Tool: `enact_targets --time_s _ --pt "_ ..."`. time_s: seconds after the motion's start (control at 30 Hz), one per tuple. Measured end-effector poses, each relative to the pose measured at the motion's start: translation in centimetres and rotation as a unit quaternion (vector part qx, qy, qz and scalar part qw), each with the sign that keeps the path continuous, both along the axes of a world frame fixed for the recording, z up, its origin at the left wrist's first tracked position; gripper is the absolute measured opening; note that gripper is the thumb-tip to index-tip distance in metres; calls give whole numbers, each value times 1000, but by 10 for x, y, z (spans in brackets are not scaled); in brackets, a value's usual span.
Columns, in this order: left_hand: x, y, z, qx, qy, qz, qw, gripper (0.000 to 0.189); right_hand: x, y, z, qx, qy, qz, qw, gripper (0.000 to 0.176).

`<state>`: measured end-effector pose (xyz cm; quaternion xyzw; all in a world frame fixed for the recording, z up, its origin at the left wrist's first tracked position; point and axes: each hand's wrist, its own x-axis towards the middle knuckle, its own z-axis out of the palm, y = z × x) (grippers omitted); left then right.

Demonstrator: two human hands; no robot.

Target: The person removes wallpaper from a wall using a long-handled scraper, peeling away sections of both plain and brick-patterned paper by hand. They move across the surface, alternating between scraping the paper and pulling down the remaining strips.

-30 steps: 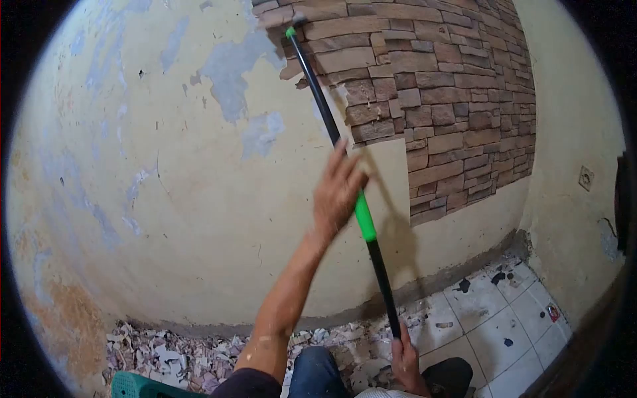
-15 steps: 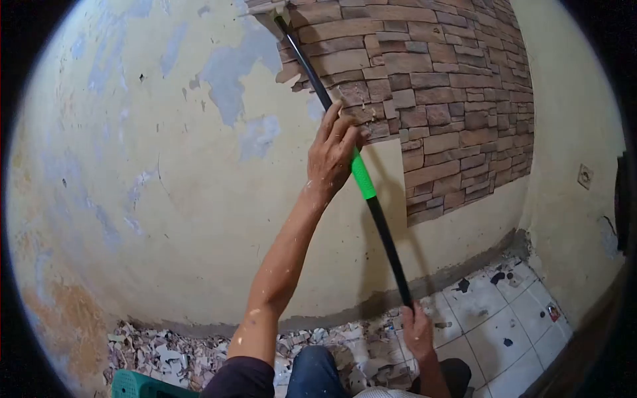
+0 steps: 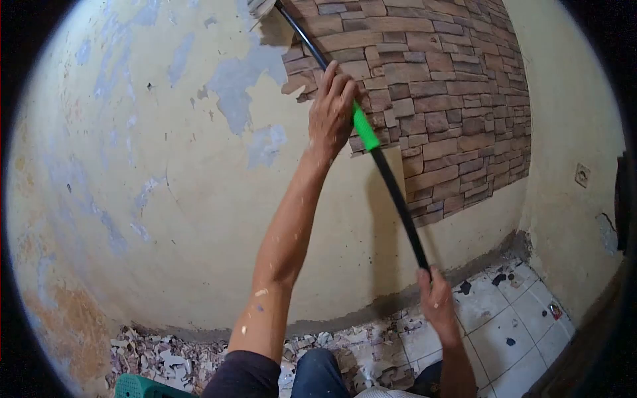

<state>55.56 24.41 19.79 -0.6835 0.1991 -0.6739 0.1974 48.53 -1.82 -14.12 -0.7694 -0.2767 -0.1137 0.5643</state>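
Note:
My left hand [image 3: 334, 109] is wrapped round the upper part of a long-handled scraper [image 3: 401, 202], just above its green grip sleeve [image 3: 365, 128]. Lower down, my right hand [image 3: 438, 302] is closed on the bottom end of the black pole. The scraper's head [image 3: 263, 8] is up at the top edge of the view, partly cut off, by the torn left edge of the brick-patterned wallpaper [image 3: 458, 106]. To the left, the cream wall [image 3: 219, 232] is bare, with patches of grey-blue showing.
Torn scraps [image 3: 156, 355] lie heaped along the wall's foot. A green plastic object [image 3: 136, 387] stands at the lower left. White floor tiles [image 3: 488, 308] with dark bits are at the right, and a wall socket [image 3: 582, 175] is on the side wall.
Both hands have pushed the scraper upward, the right hand rising and shifting right. The scraper's head has gone partly out of the top of the view.

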Motion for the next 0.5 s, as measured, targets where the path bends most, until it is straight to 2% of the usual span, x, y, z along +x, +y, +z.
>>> enact_targets --time_s 0.1,0.13,0.2,0.33,0.37,0.43,0.5 --pt "4 -3 10 15 -8 21 1000 21 9 -15 22 -10 27 -6 1000 48" --pt "6 -5 4 -23 1 -11 1000 24 5 -17 16 -11 17 -9 1000 50" --pt "7 -8 -18 -13 6 3 1000 21 -10 -28 11 -18 19 -8 1000 55" --pt "5 -25 -87 8 49 38 998 21 -12 -50 -57 -4 60 -12 998 46" --pt "8 -27 -94 -7 54 18 998 23 -7 -50 -64 -22 47 -30 998 46" --pt "28 -14 -64 18 3 25 1000 23 3 -44 -46 -23 15 -39 999 49" --pt "35 -7 32 20 -96 65 993 21 25 -20 35 23 -41 -21 999 52"
